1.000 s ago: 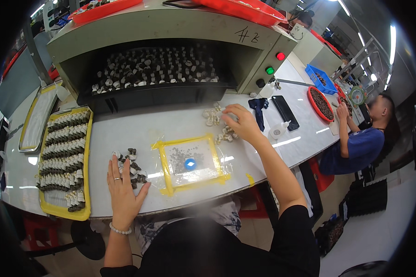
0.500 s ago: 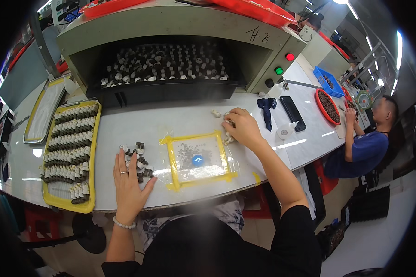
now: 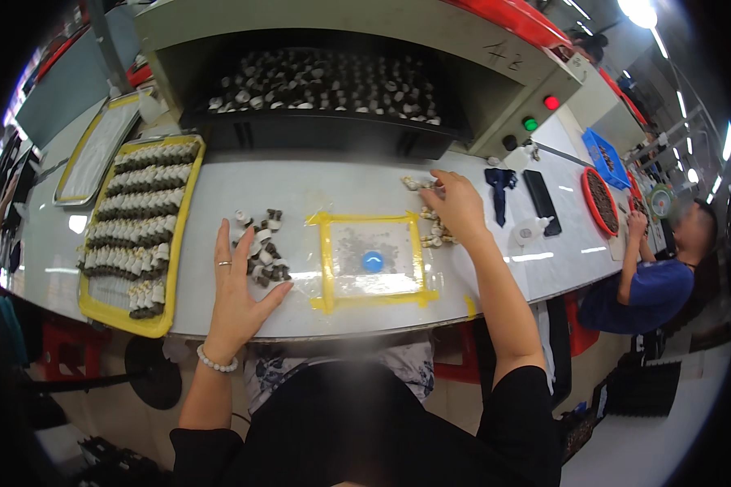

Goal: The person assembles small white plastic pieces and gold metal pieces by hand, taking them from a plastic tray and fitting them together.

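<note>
My left hand (image 3: 240,288) lies open on the white tabletop, thumb and fingers spread. Beside it, on its right, is a loose heap of small white-and-dark cylindrical pieces (image 3: 264,252). My right hand (image 3: 461,209) curls its fingers down at small cream-coloured pieces (image 3: 417,184); its fingertips partly hide what is between them. More cream pieces (image 3: 437,232) lie just below that hand. Between my hands, a clear sheet edged with yellow tape (image 3: 374,217) is fixed to the table, with a blue disc (image 3: 372,261) and grey specks on it.
At the left, a yellow-rimmed tray (image 3: 170,268) holds rows of white-and-dark pieces; another tray (image 3: 97,154) is behind it. A machine (image 3: 325,134) full of similar pieces stands ahead. To the right are a dark cloth, phone (image 3: 540,203), white bottle (image 3: 531,231), red basin (image 3: 599,201) and a seated co-worker.
The view has shifted, so the scene sits further right and higher. My right hand stays curled by the cream pieces, its fingers slightly moved. My left hand remains spread beside the heap.
</note>
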The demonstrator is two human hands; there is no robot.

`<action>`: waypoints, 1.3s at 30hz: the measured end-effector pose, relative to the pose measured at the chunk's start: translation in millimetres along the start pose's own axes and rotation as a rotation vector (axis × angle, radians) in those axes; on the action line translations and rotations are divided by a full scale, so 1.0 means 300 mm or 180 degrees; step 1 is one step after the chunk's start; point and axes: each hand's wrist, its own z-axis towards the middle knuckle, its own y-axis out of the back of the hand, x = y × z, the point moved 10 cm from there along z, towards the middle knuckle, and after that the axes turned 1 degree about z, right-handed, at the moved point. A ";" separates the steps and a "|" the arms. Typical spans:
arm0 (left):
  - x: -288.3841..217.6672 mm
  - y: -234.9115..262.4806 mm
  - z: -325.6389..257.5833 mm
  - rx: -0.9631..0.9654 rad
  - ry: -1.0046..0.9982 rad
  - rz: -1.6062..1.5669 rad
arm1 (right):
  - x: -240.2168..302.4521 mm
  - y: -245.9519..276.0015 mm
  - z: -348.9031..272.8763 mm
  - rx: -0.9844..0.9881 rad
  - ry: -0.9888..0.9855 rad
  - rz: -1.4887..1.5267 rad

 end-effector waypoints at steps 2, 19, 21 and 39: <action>-0.009 0.062 -0.028 -0.0273 0.0037 -0.0431 | -0.019 -0.017 0.020 0.0007 0.0196 -0.0002; -0.052 0.029 -0.050 -0.0128 -0.0385 0.0073 | 0.308 0.069 -0.367 0.0789 0.0838 0.0809; -0.039 0.020 -0.053 0.0021 -0.0368 0.0008 | 0.307 0.070 -0.367 0.0786 0.0845 0.0761; -0.006 0.026 -0.068 -0.0292 -0.0010 -0.0413 | 0.408 0.030 -0.260 0.0808 0.1169 0.1145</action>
